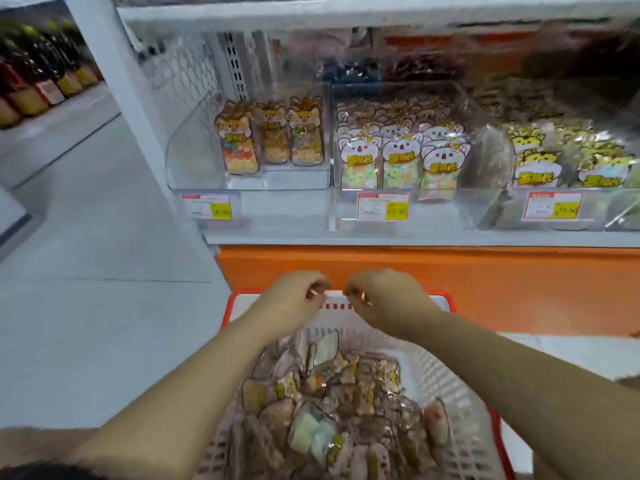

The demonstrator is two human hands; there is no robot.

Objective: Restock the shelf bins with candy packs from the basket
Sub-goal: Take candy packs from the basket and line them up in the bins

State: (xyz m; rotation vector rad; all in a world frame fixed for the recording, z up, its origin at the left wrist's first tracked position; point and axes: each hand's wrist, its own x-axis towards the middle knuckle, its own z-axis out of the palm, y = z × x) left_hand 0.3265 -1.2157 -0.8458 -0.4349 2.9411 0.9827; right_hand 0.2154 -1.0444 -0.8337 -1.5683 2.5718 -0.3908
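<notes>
Far left, bottles (41,88) are sitting blurred on a distant shelf beyond the grey floor (86,237). On the near shelf, the clear left bin (194,157) is holding three orange-animal packs (273,136), standing upright in a row toward its right wall. The middle bin (464,202) just beside it is sitting packed with white-animal packs (398,157), several rows deep. The right bin (609,209) is carrying yellow-animal packs (536,164), partly blurred. A price tag (206,206) is hanging on each bin front. An orange panel (485,271) is running under the shelf.

Below, the left hand (294,303) is hovering at the far rim of the basket (450,375), fingers curled inward, tips pointing at the other hand. Cannot tell if it is pinching anything. The right hand (384,303) is mirroring it just beside, fingers curled too; grip also unclear from blur. Candy packs (329,403) are lying heaped in the white basket, under both forearms.
</notes>
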